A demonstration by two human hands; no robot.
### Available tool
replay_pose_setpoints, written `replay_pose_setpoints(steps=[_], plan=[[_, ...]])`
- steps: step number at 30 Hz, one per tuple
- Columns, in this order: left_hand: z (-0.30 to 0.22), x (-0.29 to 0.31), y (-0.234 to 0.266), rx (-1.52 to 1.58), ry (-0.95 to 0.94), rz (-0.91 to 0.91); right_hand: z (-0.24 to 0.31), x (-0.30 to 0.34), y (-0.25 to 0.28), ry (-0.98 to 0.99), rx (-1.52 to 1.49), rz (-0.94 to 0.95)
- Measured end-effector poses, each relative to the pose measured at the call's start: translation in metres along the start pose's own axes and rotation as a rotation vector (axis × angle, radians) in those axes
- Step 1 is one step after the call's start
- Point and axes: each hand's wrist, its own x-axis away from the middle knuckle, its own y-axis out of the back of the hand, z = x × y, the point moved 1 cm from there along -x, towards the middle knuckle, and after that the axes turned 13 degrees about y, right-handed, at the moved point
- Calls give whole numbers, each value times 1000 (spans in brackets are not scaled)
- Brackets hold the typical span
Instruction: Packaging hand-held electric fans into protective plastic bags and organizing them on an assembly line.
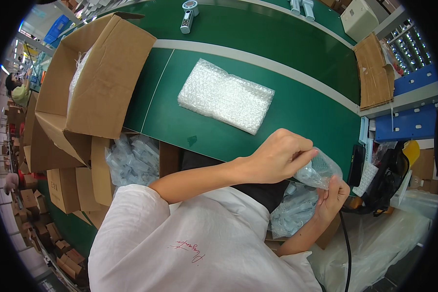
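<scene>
Bubble-wrap pouch (319,170) sits pinched between both hands, the left hand (277,155) grasping its upper edge, the right hand (332,197) clenching its lower end. Just below the grip, more wrapped pieces (293,210) fill a carton. Farther up, a stack of bubble-wrap bags (225,96) lies on the green worktop (301,112).
</scene>
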Motion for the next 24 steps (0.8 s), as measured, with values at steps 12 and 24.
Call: replay_pose_setpoints(steps=[12, 24], plan=[[-5, -1, 1, -7, 55, 89, -22, 5, 26, -116, -500, 238], [-14, 11, -4, 44, -120, 317, -4, 34, -59, -806, -1719, 356]])
